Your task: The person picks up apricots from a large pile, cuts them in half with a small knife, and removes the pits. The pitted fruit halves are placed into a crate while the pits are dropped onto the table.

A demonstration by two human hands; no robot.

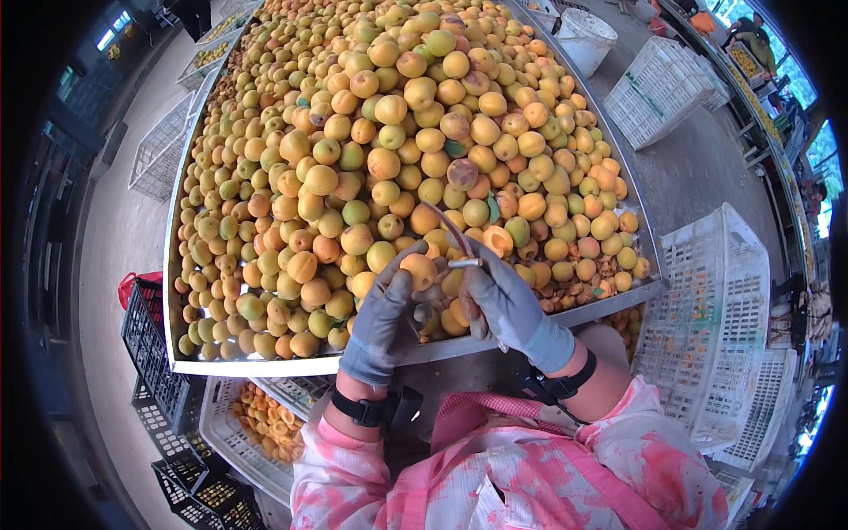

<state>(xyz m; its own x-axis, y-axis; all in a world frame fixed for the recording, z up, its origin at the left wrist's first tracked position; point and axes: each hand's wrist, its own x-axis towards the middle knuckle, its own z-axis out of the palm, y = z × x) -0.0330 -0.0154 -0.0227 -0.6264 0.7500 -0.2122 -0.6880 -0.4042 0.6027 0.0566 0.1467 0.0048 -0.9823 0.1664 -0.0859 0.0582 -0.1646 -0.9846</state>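
Observation:
My left hand (382, 307), in a grey glove, is closed round a yellow-orange apricot (419, 271) at the near edge of the pile. Just right of it, my gloved right hand (511, 305) grips a thin, curved, brownish tool (449, 225) with a short pale crosspiece. The tool's tip points up and left over the fruit, and its lower part is mostly hidden by my fingers. Beside the right fingertips an opened apricot (497, 240) shows its hollow; whether that hand touches it, I cannot tell. Both hands are above a metal-rimmed table (609, 306) heaped with apricots (300, 190).
A white crate (252, 433) of apricot halves stands below the table at left, near black crates (155, 340). White crates (698, 309) are stacked at right, others (658, 93) farther back. A white bucket (586, 40) is behind the table; a person (755, 40) is far right.

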